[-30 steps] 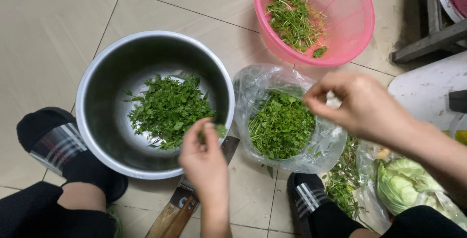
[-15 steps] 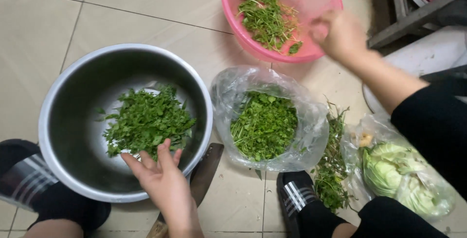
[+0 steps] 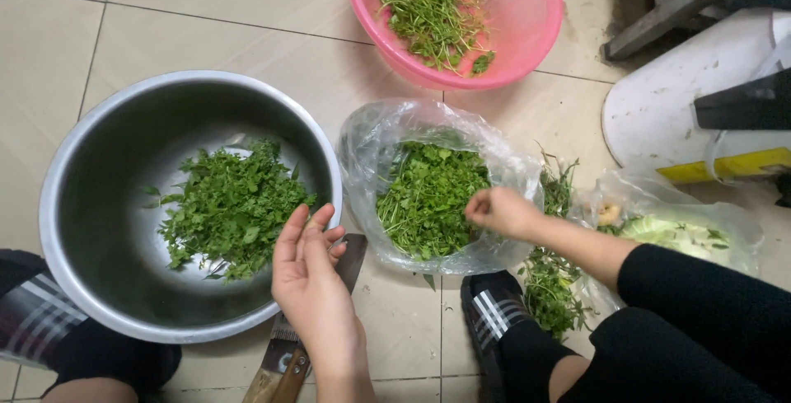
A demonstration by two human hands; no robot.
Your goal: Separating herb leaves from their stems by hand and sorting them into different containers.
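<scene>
A: Right hand [image 3: 501,210], state?
B: Fingers pressed together, pinching greens [image 3: 428,197] in the clear bag [image 3: 367,152], at the bag's right rim.

A: Left hand [image 3: 311,275]?
B: Fingers spread, palm up, empty; it lies across the near right rim of the steel bowl [image 3: 82,164], beside the picked leaves [image 3: 235,205] inside.

A: Beneath the left hand?
B: A cleaver [image 3: 284,358] on the floor [image 3: 206,16], wooden handle toward the near edge, blade partly hidden by the hand.

A: Farther out?
B: A pink basket [image 3: 527,32] with stems [image 3: 432,16] lies beyond the bag. Loose stalks [image 3: 548,288] lie right of the bag, and just beside them a second bag with cabbage [image 3: 676,234].
</scene>
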